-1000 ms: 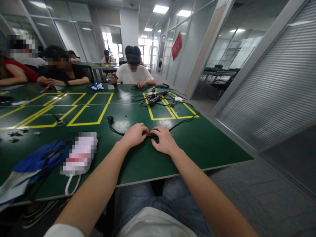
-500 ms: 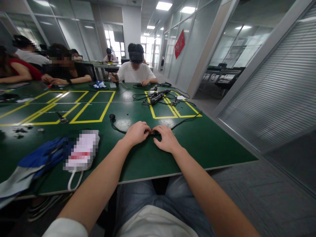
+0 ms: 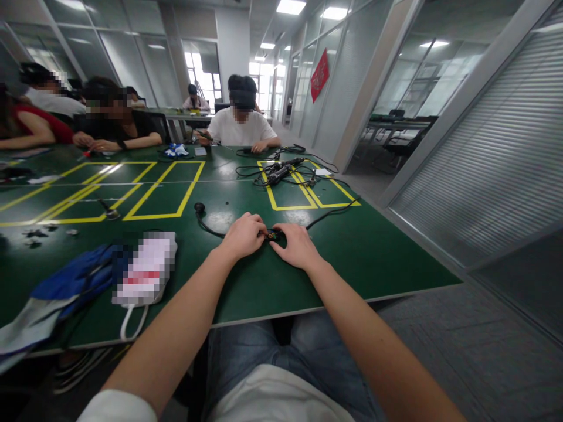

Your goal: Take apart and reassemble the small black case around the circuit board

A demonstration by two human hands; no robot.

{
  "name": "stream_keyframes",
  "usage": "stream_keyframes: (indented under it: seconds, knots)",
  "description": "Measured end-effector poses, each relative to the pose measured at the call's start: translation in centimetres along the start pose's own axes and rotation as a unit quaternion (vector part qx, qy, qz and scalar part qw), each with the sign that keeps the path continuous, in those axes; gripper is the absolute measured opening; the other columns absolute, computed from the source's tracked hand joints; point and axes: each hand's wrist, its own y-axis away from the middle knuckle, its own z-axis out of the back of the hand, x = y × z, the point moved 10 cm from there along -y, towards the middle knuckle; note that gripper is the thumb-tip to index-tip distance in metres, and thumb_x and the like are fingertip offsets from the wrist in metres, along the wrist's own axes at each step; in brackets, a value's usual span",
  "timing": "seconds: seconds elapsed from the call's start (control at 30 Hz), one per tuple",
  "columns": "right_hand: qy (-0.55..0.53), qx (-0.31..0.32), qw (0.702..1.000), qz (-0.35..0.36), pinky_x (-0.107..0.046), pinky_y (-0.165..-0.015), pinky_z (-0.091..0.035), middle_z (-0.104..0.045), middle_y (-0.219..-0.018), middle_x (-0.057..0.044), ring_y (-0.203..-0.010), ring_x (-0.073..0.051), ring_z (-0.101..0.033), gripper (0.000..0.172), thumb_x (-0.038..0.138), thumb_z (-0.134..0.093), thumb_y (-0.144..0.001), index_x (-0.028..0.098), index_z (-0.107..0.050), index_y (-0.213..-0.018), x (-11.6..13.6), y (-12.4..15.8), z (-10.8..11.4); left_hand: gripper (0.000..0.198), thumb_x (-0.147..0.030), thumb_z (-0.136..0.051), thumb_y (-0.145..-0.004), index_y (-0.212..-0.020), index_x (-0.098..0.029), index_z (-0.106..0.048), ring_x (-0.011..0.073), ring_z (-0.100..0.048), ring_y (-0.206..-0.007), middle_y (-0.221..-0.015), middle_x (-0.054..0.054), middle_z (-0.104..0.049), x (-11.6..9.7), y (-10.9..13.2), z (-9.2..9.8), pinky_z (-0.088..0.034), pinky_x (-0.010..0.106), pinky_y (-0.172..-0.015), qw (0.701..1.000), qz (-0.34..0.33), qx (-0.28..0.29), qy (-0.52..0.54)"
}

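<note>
Between my hands on the green table is a small opened black cable housing [image 3: 273, 235], with coppery and coloured parts showing inside. My left hand [image 3: 244, 235] is closed in a pinch at its left end, and the fingertips hide what they press on. My right hand [image 3: 297, 245] grips the right end, thumb on the near side and fingers on the far side. A black cable [image 3: 210, 230] leaves to the left and ends in a round black piece [image 3: 199, 208]. On the right, another length of black cable [image 3: 329, 214] runs away toward the table's right edge.
Left of my arms lie a pale, blurred-out item [image 3: 147, 266] with a white strap and a blue-and-grey cloth article [image 3: 74, 281]. Black tools with tangled cables [image 3: 281, 172] lie beyond my hands. Small metal parts [image 3: 37, 232] are at left. A co-worker [image 3: 241, 123] sits opposite.
My right thumb and fingers have spread a little around the housing, so more of its inside shows. My left hand has barely moved.
</note>
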Motion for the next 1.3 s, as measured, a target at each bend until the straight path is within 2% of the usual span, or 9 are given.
stream_keyframes:
  seconds: [0.33,0.53,0.73,0.9,1.03,1.2,1.3]
  knots:
    - [0.005,0.004,1.0,-0.011,-0.048,-0.1,-0.049,-0.075,-0.122,-0.01,-0.112,-0.031,-0.066,0.034,0.027,-0.076,-0.092,0.024,-0.07,-0.126,-0.3,-0.1,0.0,0.023,-0.019,-0.061,-0.09,-0.097,-0.024,-0.083,0.0263,-0.064,-0.103,-0.114,0.008,-0.075,0.2,-0.1,-0.3,-0.054,0.037,-0.093,0.999,0.024,0.018,0.011]
    - [0.007,0.016,1.0,-0.025,-0.047,-0.1,-0.048,-0.075,-0.12,-0.011,-0.114,-0.031,-0.066,0.036,0.029,-0.076,-0.094,0.024,-0.069,-0.129,-0.7,-0.3,-0.2,0.017,-0.027,-0.068,-0.09,-0.104,-0.021,-0.076,0.0276,-0.066,-0.105,-0.11,0.009,-0.075,-0.4,0.2,-0.3,-0.054,0.039,-0.095,1.0,0.019,0.013,0.016]
    - [0.014,0.021,0.998,-0.05,-0.049,-0.105,-0.042,-0.076,-0.123,-0.01,-0.117,-0.031,-0.065,0.037,0.033,-0.076,-0.095,0.025,-0.069,-0.131,-0.8,-0.2,-0.1,0.028,-0.033,-0.07,-0.09,-0.117,-0.022,-0.069,0.0295,-0.068,-0.111,-0.116,0.009,-0.076,0.4,0.3,0.1,-0.054,0.04,-0.095,0.998,0.051,0.032,0.008]
    - [0.017,0.042,0.998,-0.035,-0.047,-0.103,-0.041,-0.072,-0.134,-0.01,-0.123,-0.031,-0.061,0.052,0.031,-0.072,-0.098,0.03,-0.06,-0.149,-0.4,-0.2,-0.2,0.034,-0.047,-0.068,-0.092,-0.114,-0.021,-0.066,0.0325,-0.072,-0.107,-0.114,0.012,-0.076,2.0,0.9,0.2,-0.055,0.039,-0.085,0.99,0.118,0.069,-0.04]
    - [0.018,0.069,0.997,-0.042,-0.046,-0.103,-0.041,-0.073,-0.129,-0.01,-0.122,-0.029,-0.06,0.064,0.033,-0.07,-0.101,0.035,-0.048,-0.161,-0.8,-0.2,-0.9,0.037,-0.05,-0.067,-0.093,-0.116,-0.021,-0.064,0.0336,-0.074,-0.106,-0.11,0.012,-0.078,2.4,1.1,-0.2,-0.054,0.039,-0.082,0.985,0.139,0.094,-0.041]
    - [-0.02,0.071,0.996,-0.046,-0.048,-0.107,-0.039,-0.073,-0.135,-0.006,-0.124,-0.029,-0.058,0.074,0.032,-0.07,-0.1,0.036,-0.038,-0.166,-1.4,-0.3,-1.5,0.042,-0.048,-0.07,-0.092,-0.124,-0.022,-0.063,0.0334,-0.073,-0.111,-0.118,0.012,-0.076,2.3,0.8,-0.1,-0.055,0.039,-0.085,0.99,0.124,0.066,-0.009]
    - [-0.038,0.073,0.995,-0.052,-0.05,-0.107,-0.04,-0.074,-0.136,-0.005,-0.125,-0.03,-0.058,0.077,0.032,-0.072,-0.099,0.035,-0.036,-0.167,-1.6,-0.4,-1.6,0.035,-0.043,-0.07,-0.093,-0.123,-0.023,-0.066,0.0304,-0.072,-0.11,-0.119,0.01,-0.075,2.0,0.7,0.4,-0.055,0.037,-0.087,0.994,0.1,0.044,0.007]
